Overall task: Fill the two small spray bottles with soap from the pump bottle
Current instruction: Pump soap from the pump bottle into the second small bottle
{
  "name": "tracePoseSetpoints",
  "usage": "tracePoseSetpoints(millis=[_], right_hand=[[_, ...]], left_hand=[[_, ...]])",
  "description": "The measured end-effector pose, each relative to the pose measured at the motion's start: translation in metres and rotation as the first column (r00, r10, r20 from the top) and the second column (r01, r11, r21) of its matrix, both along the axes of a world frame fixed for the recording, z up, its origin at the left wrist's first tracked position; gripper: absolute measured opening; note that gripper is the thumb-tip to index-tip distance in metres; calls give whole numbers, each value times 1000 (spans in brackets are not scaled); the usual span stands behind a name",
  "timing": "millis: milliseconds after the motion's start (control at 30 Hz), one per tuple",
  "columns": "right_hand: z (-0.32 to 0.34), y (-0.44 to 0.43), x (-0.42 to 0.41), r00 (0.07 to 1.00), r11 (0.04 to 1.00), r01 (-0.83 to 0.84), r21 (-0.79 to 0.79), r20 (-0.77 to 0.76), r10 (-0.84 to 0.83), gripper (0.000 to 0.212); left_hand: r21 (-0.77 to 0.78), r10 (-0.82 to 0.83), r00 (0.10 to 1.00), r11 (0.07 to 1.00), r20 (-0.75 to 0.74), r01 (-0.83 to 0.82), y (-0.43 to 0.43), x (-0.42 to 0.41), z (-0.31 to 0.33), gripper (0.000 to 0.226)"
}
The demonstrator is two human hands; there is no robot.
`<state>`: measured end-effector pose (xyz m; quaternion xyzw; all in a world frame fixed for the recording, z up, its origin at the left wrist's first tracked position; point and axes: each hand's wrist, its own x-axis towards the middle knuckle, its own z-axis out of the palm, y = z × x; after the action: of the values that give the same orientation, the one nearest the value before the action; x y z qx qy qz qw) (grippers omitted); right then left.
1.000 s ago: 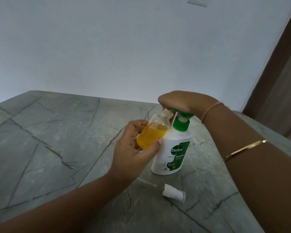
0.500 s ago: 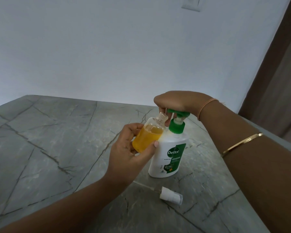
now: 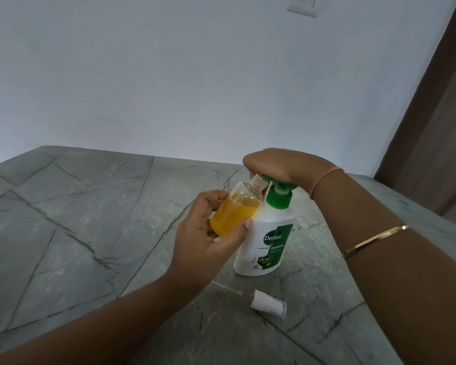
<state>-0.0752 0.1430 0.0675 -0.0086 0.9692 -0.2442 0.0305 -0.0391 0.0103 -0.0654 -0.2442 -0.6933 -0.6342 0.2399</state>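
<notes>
Left hand [image 3: 203, 234] gripping spray bottle [image 3: 234, 213], right hand [image 3: 279, 164] curled over pump bottle [image 3: 267, 243]; spray cap [image 3: 267, 304] on table [image 3: 77, 206]

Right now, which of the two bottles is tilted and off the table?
The small clear bottle of orange soap, gripped by the left hand; the white pump bottle stands upright on the table.

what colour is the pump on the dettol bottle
Green; the pump shows best in the head view.
</notes>
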Motion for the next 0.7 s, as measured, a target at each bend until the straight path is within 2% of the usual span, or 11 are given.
tracePoseSetpoints(millis=[200, 400, 533, 700], right_hand=[[12, 1, -1, 1000, 987, 4, 158, 26, -8, 43], [4, -1, -2, 999, 996, 7, 84, 42, -10, 25], [1, -2, 2, 1000, 997, 16, 72, 21, -18, 33], [3, -2, 3, 1000, 997, 5, 71, 7, -5, 31]], left_hand=[[-7, 4, 1000, 1000, -1, -4, 0, 0, -2, 43], [2, 6, 1000, 1000, 0, -6, -1, -1, -2, 43], [-1, 5, 1000, 1000, -4, -5, 0, -1, -2, 44], [7, -13, 1000, 1000, 2, 13, 0, -1, -3, 44]])
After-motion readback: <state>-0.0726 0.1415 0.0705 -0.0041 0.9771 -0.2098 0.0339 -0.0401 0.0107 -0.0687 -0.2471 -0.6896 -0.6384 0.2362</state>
